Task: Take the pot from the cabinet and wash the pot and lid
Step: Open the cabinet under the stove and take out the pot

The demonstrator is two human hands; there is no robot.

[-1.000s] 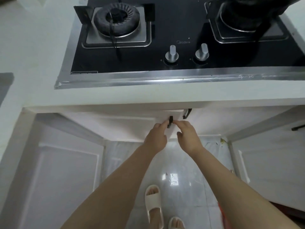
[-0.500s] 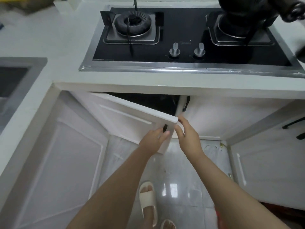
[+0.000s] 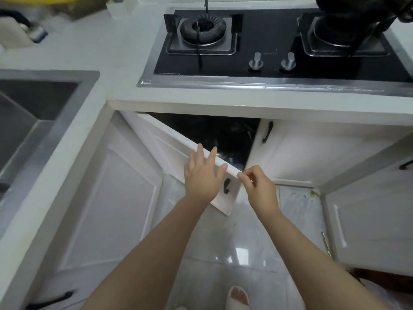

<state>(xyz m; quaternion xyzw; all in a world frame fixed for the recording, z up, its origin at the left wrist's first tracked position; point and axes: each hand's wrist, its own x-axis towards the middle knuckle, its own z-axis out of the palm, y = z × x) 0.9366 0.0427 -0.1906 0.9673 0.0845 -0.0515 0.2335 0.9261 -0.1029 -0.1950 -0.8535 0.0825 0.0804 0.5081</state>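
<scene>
Standing before the white cabinet door (image 3: 178,153) under the gas stove (image 3: 279,41), which is swinging partly out from the dark cabinet opening (image 3: 223,133). Left hand (image 3: 202,175) lying flat with fingers spread over the door's top edge, pressing against its outer face just beside the black handle (image 3: 226,185). Right hand (image 3: 259,186) hovering at the door's free corner, fingers loosely curled, fingertips (image 3: 241,175) touching or nearly touching the edge, gripping nothing. Showing only darkness and indistinct shapes inside the opening; cannot tell where the pot is. Sitting shut on the right, the neighbouring door (image 3: 312,151). Lying at far left, the steel sink (image 3: 33,108). Showing below, a slippered foot (image 3: 239,296) on the tiled floor (image 3: 223,253).
</scene>
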